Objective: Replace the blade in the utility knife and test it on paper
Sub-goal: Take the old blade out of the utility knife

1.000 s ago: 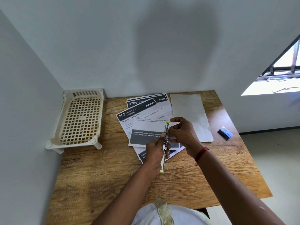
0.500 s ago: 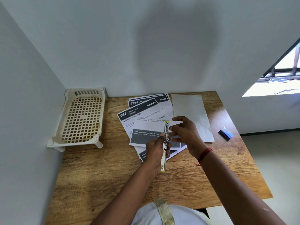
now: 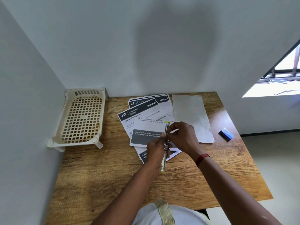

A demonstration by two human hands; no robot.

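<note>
- Yellow-tipped utility knife [image 3: 165, 144] is held lengthwise over the printed sheets [image 3: 146, 127], not lying on the surface [image 3: 113, 168]. I judge blade swap in progress, so both hands can reach it.
- left hand [image 3: 156, 149]: grip curled round the handle, steadying the body.
- right hand [image 3: 184, 135]: grip pinching the knife's upper end w/ thumb + fingers; blade too small to make out.
- Blank paper [image 3: 190, 116] lies flat to the right, prob. for the test cut. Blue pack [image 3: 226, 134] well apart.

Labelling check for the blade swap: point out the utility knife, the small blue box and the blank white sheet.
utility knife [image 3: 164, 162]: head view, lower handle near yellow end
small blue box [image 3: 226, 134]: head view, top face
blank white sheet [image 3: 190, 114]: head view, bare middle
</note>
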